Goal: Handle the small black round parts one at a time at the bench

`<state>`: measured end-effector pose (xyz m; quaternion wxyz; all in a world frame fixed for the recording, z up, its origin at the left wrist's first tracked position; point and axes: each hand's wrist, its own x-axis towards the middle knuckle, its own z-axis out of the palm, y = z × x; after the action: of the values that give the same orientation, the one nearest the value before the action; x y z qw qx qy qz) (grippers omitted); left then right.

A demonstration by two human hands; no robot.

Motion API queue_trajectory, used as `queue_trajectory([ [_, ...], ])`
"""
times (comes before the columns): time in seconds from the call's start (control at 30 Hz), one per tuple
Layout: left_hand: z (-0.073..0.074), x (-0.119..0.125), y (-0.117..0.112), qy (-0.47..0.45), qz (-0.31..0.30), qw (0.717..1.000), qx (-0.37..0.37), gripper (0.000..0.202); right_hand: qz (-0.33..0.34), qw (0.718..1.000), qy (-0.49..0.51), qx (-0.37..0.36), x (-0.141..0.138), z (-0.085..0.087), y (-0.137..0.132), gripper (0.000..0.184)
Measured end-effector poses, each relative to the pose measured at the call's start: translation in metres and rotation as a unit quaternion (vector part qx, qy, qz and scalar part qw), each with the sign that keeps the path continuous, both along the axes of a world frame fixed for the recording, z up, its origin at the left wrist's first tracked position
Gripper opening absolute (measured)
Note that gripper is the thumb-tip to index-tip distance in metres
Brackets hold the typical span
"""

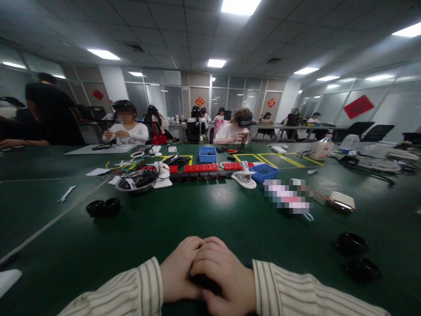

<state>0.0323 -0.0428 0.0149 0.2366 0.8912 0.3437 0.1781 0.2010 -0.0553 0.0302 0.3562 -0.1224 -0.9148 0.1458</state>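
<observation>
My left hand (179,270) and my right hand (222,274) rest together on the green table (210,224) at the near edge, fingers curled and pressed against each other. A small dark thing (203,281) shows between them, mostly hidden; I cannot make out what it is. Both sleeves are striped. Black round parts lie to the right (351,242) and further left (103,207), both out of touch of my hands.
A metal bowl (135,181) with cables, red power strips (200,167), blue bins (208,154), a white clamp (245,177) and a small white box (342,202) stand mid-table. Several people sit at the far side and at desks behind.
</observation>
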Motion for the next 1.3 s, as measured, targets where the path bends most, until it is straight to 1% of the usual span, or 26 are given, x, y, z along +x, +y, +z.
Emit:
queue_trajectory([
  [0.1, -0.003, 0.000, -0.001, -0.012, -0.007, 1.000, 0.014, 0.062, -0.049, 0.999, -0.004, -0.016, 0.001, 0.000, 0.000, 0.036],
  [0.23, -0.004, 0.000, -0.003, -0.031, 0.027, 0.999, 0.017, 0.065, -0.119, 0.992, -0.019, -0.048, 0.002, -0.006, 0.001, 0.047],
  [0.3, -0.003, 0.001, -0.004, -0.030, 0.038, 0.999, 0.017, 0.060, -0.133, 0.989, -0.027, -0.058, 0.002, -0.008, 0.001, 0.046],
  [0.4, -0.001, 0.002, -0.004, -0.022, 0.041, 0.999, 0.008, 0.046, -0.139, 0.987, -0.044, -0.066, 0.001, -0.008, 0.000, 0.036],
  [0.5, 0.001, 0.003, -0.004, -0.024, 0.042, 0.999, -0.004, 0.040, -0.123, 0.990, -0.043, -0.061, 0.001, -0.006, -0.002, 0.027],
  [0.6, 0.003, 0.003, -0.003, -0.031, 0.019, 0.999, -0.019, 0.040, -0.076, 0.996, -0.022, -0.034, 0.001, -0.004, -0.002, 0.024],
  [0.73, 0.007, 0.002, -0.002, -0.013, -0.032, 0.999, -0.029, 0.045, -0.011, 1.000, -0.006, 0.005, 0.000, -0.001, -0.002, 0.028],
  [0.83, 0.007, 0.001, 0.000, -0.007, -0.040, 0.999, -0.020, 0.049, 0.007, 1.000, 0.000, 0.007, 0.000, 0.000, -0.002, 0.030],
  [0.93, 0.004, 0.001, 0.001, -0.010, -0.037, 0.999, -0.021, 0.061, 0.011, 1.000, -0.008, -0.004, 0.000, 0.001, -0.002, 0.026],
  [1.03, -0.001, 0.000, 0.000, -0.009, -0.024, 1.000, -0.004, 0.064, -0.021, 1.000, -0.010, -0.014, 0.001, 0.000, -0.002, 0.029],
  [1.1, -0.003, 0.000, -0.001, -0.010, -0.007, 1.000, 0.014, 0.063, -0.062, 0.998, -0.013, -0.022, 0.002, -0.001, -0.001, 0.036],
  [1.17, -0.003, 0.001, -0.002, -0.012, 0.009, 1.000, 0.024, 0.059, -0.100, 0.994, -0.030, -0.031, 0.002, -0.003, -0.001, 0.038],
  [1.23, -0.002, 0.002, -0.002, -0.012, 0.018, 1.000, 0.020, 0.050, -0.130, 0.989, -0.054, -0.041, 0.002, -0.005, -0.001, 0.034],
  [1.3, 0.001, 0.002, -0.002, -0.013, 0.025, 1.000, 0.007, 0.040, -0.144, 0.986, -0.073, -0.046, 0.002, -0.006, -0.002, 0.027],
])
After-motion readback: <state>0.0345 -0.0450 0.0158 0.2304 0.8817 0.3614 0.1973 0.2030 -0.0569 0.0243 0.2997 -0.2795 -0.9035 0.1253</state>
